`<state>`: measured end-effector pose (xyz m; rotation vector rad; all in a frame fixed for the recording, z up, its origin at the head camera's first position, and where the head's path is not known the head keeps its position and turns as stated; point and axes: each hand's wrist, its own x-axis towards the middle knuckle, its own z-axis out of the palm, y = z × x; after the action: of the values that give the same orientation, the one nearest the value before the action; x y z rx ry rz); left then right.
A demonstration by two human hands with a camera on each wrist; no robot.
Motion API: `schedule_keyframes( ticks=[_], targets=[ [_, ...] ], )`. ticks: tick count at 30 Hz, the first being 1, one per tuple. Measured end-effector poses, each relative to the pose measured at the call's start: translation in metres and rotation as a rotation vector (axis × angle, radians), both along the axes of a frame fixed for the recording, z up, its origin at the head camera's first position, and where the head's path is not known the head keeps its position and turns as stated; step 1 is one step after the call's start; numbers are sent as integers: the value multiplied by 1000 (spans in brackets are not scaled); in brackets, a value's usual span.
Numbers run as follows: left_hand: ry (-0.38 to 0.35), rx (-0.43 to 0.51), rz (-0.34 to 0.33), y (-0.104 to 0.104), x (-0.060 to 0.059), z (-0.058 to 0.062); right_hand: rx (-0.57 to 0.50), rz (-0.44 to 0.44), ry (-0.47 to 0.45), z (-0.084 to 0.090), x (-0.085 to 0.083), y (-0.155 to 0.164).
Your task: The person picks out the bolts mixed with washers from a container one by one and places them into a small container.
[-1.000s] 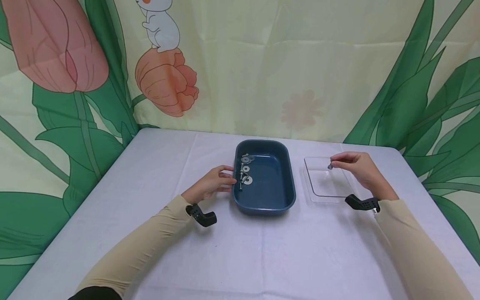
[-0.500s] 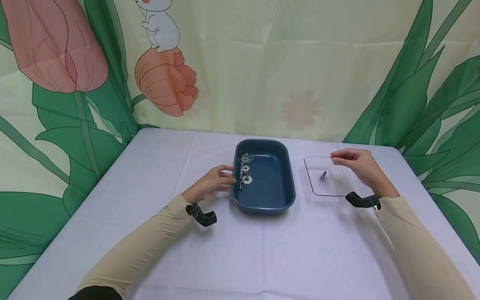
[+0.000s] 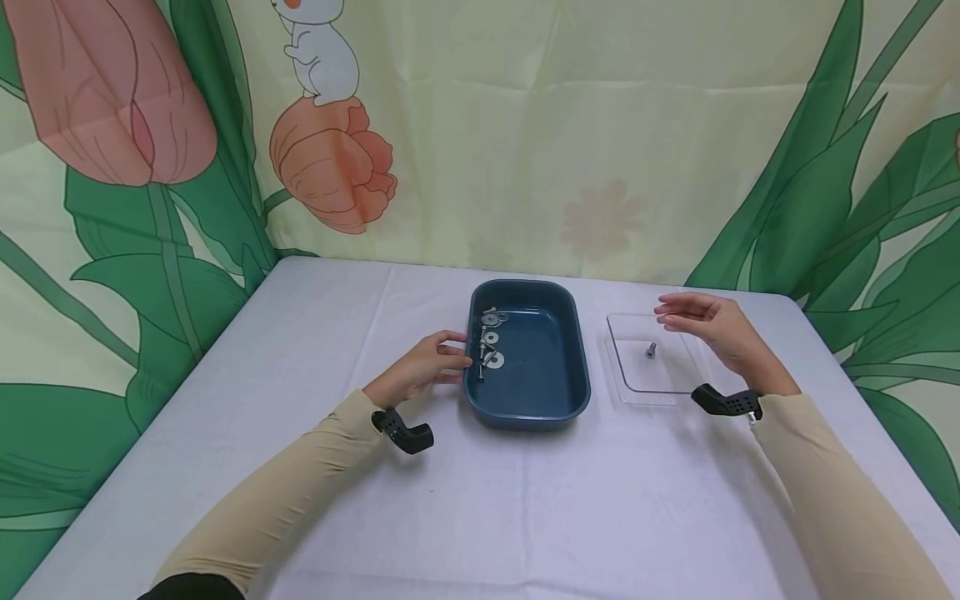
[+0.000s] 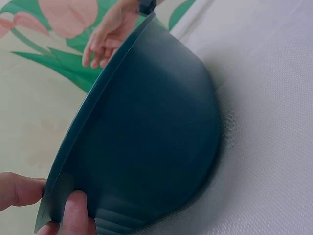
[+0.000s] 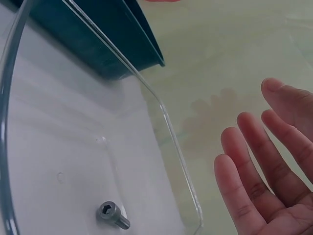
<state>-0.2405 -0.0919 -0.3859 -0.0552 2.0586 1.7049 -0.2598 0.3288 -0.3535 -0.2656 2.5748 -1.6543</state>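
While the blue tub (image 3: pixel 528 354) is taken as landmark in the head view, the left hand (image 3: pixel 424 367) is seen gripping its left rim, beside the washers and bolts (image 3: pixel 489 340); right of it, a bolt (image 3: pixel 650 350) lies in the clear tray (image 3: pixel 628 379), under the spread, empty right hand (image 3: pixel 708 329).

From the left wrist, fingers (image 4: pixel 73 215) are pinched on the tub (image 4: pixel 146 142) wall.

From the right wrist, the bolt (image 5: pixel 113 215) lies loose, so a nudged tray (image 5: pixel 161 117) could set it rolling.

sleeves (image 3: pixel 300 492): long, beige | wrists: black camera mounts (image 3: pixel 405 433) | hands: bare
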Motion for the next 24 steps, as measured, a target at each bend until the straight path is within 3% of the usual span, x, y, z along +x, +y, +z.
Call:
schedule_keyframes(
  ticks=[9, 18, 24],
  targets=[
    [-1, 1, 3, 0, 0, -1, 50, 24, 17, 10, -3, -9],
    [-1, 6, 5, 0, -1, -1, -28, 79, 32, 26, -11, -35],
    [1, 3, 1, 0, -1, -2, -22, 119, 3, 35, -14, -64]
  ],
)
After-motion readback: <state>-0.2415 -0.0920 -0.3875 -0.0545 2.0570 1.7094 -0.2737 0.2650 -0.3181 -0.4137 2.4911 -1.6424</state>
